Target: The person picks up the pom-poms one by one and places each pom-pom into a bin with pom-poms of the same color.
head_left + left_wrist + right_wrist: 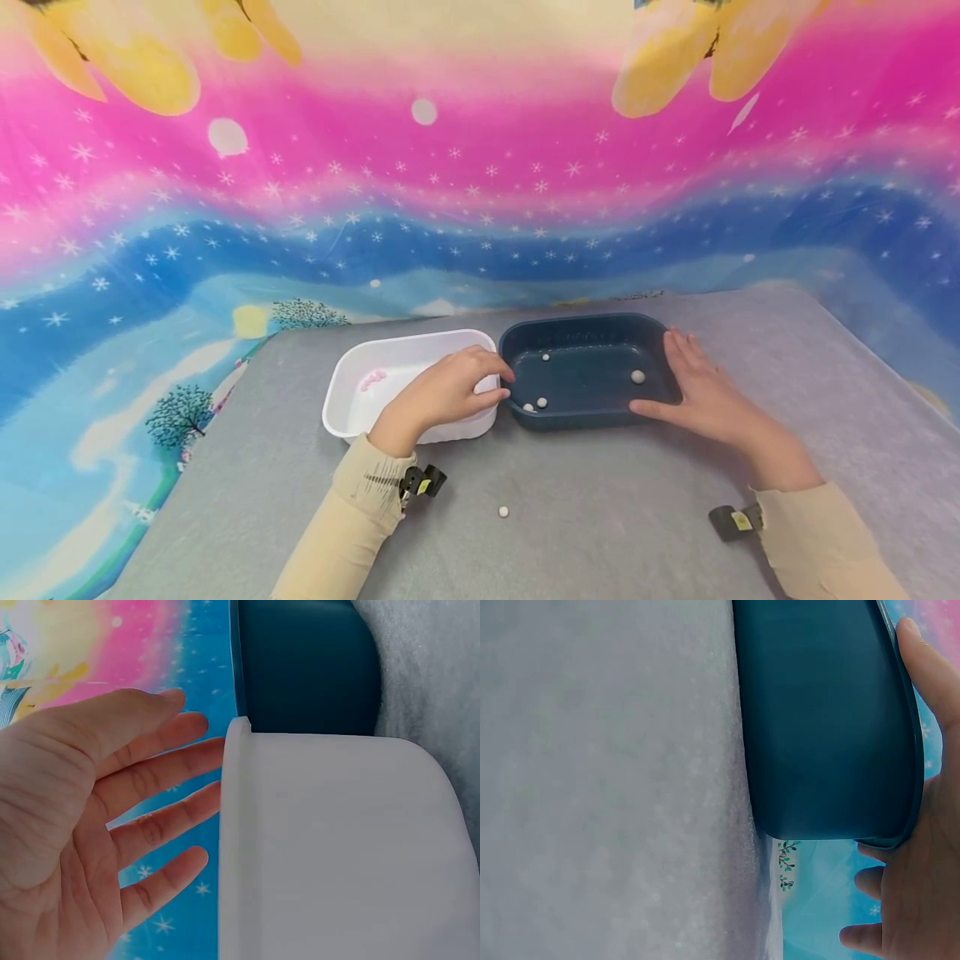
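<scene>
My left hand (450,387) hovers over the right end of a white plastic basin (352,354), its thumb and fingertips beside the rim where a dark teal basin (585,421) adjoins it. In the left wrist view its fingers (161,769) are spread, with nothing in the palm. My right hand (708,392) lies against the teal basin's right end, thumb at the front rim and straight fingers along the side. Several small pale balls (637,377) lie in the teal basin, mostly toward its left. A cluster of small pink beads (372,379) sits in the white basin.
One pale ball (503,512) lies on the grey cloth-covered table (600,508) in front of the basins. Behind the table hangs a colourful printed backdrop (480,183). Each sleeve carries a small black wrist camera (727,522).
</scene>
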{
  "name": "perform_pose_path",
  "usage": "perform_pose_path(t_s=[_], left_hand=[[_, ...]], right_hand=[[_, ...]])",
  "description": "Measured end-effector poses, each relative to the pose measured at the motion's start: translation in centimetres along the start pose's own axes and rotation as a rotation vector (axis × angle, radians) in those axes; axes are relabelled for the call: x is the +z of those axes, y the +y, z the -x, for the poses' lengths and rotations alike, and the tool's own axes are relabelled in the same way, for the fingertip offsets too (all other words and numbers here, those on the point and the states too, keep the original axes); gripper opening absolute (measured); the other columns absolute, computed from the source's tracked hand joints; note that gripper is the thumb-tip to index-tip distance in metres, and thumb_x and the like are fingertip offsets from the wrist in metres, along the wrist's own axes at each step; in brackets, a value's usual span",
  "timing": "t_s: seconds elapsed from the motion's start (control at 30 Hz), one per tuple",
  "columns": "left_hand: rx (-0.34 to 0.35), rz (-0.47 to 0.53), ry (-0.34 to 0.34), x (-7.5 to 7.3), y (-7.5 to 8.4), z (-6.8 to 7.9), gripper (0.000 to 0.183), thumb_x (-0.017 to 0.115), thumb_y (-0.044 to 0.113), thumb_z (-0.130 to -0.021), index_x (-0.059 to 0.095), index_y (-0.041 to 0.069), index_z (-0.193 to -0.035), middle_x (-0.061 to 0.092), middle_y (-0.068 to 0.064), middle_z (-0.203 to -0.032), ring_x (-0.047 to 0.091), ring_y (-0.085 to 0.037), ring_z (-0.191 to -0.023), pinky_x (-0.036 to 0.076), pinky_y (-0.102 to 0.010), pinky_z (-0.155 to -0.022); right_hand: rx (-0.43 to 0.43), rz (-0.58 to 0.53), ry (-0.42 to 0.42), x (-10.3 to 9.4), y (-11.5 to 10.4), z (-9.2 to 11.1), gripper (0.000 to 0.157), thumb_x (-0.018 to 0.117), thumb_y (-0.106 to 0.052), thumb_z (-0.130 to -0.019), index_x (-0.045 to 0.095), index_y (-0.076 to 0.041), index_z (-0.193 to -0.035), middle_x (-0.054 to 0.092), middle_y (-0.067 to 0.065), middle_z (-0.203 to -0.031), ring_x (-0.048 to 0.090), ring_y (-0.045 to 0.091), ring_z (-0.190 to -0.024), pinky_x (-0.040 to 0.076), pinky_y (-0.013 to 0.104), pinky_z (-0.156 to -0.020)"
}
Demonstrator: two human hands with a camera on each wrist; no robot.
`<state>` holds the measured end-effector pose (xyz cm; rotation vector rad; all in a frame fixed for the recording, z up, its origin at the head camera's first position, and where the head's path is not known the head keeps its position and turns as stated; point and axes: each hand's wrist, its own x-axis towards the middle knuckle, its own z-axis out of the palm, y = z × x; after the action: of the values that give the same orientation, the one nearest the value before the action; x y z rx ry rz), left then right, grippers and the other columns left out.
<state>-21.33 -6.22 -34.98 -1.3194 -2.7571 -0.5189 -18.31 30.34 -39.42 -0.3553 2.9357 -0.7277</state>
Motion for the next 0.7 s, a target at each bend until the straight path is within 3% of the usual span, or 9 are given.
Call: perform_pose_path(t_s=[0.7], left_hand=[[0.021, -0.034, 0.005, 0.1, 0.7, 2.1, 0.017, 0.065, 0.024, -0.096, 0.074, 0.015, -0.107, 0.071, 0.004, -0.107, 0.061, -0.013, -0.106, 0.053, -0.033, -0.094]], right_hand=[[0.004, -0.015, -0.006, 0.1, 0.1, -0.1, 0.122, 0.066, -0.064, -0.085, -0.012, -0.003, -0.157, -0.02, 0.017, -0.164, -0.018, 0.044, -0.15, 0.005, 0.081, -0.107]])
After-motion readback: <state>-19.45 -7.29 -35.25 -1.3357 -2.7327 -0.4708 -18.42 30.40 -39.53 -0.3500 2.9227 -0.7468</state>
